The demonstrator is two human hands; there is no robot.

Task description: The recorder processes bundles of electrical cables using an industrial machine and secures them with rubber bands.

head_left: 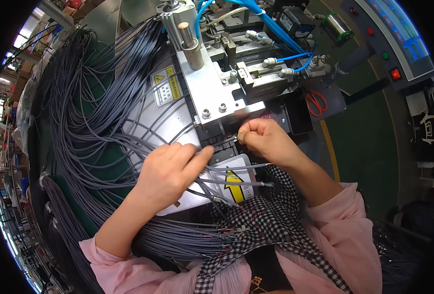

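My right hand [270, 140] is closed in a pinch at the front of the machine's dark clamping block [218, 146]. A small shiny piece [236, 138] shows at its fingertips, too small to name. To the left, my left hand [170, 170] is curled palm down over grey cables [141, 142], with one finger stretched toward the block. Its other fingertips and whatever they hold are hidden. Several cables come out below this hand, and their stripped ends [268, 184] lie over a white plate [250, 192] with a yellow arrow.
A machine with a metal bracket [204, 90], cylinders and blue air hoses [275, 29] stands ahead. Large bundles of grey cable [65, 98] fill the left side, and another bundle [177, 240] lies across my lap. A control panel [398, 39] and a wire spool [338, 28] are at the far right.
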